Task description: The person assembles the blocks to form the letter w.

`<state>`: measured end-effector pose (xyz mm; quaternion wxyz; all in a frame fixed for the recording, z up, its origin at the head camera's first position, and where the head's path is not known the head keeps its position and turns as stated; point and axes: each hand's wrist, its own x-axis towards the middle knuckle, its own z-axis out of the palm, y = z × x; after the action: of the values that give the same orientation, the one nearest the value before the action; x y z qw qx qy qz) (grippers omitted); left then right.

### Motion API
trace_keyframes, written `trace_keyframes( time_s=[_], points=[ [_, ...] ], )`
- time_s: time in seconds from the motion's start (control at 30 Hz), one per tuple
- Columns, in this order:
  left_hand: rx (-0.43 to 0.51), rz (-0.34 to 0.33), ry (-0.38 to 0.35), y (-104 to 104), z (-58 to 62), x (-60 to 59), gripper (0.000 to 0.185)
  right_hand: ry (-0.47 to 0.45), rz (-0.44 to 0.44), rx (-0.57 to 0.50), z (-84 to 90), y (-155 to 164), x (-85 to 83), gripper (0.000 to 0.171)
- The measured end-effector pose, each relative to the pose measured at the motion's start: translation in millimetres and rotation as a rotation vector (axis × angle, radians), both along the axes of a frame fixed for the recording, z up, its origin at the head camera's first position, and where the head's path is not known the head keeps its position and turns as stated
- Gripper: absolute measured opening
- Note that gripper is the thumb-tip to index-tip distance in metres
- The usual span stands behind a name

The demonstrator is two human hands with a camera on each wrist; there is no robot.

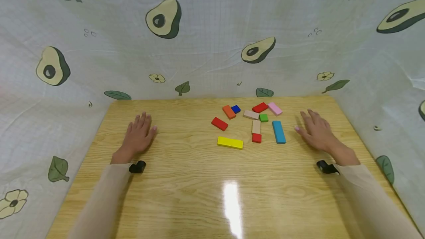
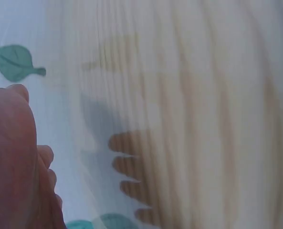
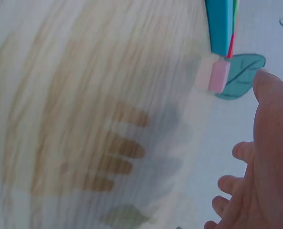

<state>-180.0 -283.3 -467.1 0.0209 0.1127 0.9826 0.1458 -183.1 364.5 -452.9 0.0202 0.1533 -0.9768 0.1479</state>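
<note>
Both hands lie flat on a wooden table (image 1: 186, 187), fingers straight, holding nothing. My left hand (image 1: 138, 135) rests at the left, far from the blocks. My right hand (image 1: 315, 130) rests at the right, just beside a light blue long block (image 1: 279, 131). Between the hands lie a yellow long block (image 1: 230, 142), a red block (image 1: 219, 124), an orange block (image 1: 228, 111), a small blue block (image 1: 236, 108), two tan blocks (image 1: 256, 126), a green cube (image 1: 263, 117), a pink block (image 1: 275, 108) and small red blocks (image 1: 256, 138). The right wrist view shows the light blue block (image 3: 221, 26) and pink block (image 3: 219, 76) past my fingers (image 3: 236, 186).
A white cloth printed with avocados (image 1: 164, 18) and leaves surrounds the table on three sides. A black wrist-camera mount sits at each wrist (image 1: 137, 166). A glare patch (image 1: 232, 198) marks the table's near middle. The left wrist view shows blurred wood grain (image 2: 193, 119) and cloth.
</note>
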Motion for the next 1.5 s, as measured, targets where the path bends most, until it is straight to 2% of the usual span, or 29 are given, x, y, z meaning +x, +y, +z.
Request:
trace_keyframes(
  time_s=[0.33,0.53,1.5],
  points=[
    [-0.012,-0.035,-0.005,27,-2.1,2.2,0.069,-0.001,0.031,0.020,5.7,-22,0.5,0.070],
    [0.016,-0.064,0.021,45,-2.8,7.0,0.067,0.002,0.059,0.015,8.0,-33,2.2,0.069],
    [-0.001,-0.185,0.014,131,-5.2,22.4,0.067,0.053,0.189,0.040,1.7,-73,4.9,0.074]
  ],
)
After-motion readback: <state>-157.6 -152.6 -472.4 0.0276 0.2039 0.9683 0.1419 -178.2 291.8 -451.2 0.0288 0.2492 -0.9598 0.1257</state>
